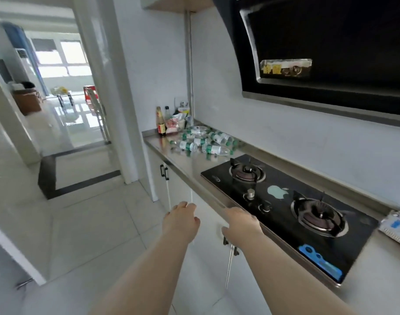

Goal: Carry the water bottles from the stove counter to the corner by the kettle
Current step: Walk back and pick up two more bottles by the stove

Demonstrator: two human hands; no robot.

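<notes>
Several clear water bottles [202,142] with green labels lie on their sides in a heap on the steel counter [187,164], left of the black gas stove [283,208]. My left hand [182,220] is stretched forward in front of the cabinet doors, fingers loosely bent, holding nothing. My right hand [241,223] reaches out over the counter's front edge beside the stove, fingers relaxed and empty. Both hands are well short of the bottles. No kettle is in view.
Sauce bottles [161,121] and food packets [176,122] stand in the counter's far corner behind the heap. A black range hood [326,53] hangs above the stove. A white packet [396,228] lies at the right. An open doorway [65,87] leads left.
</notes>
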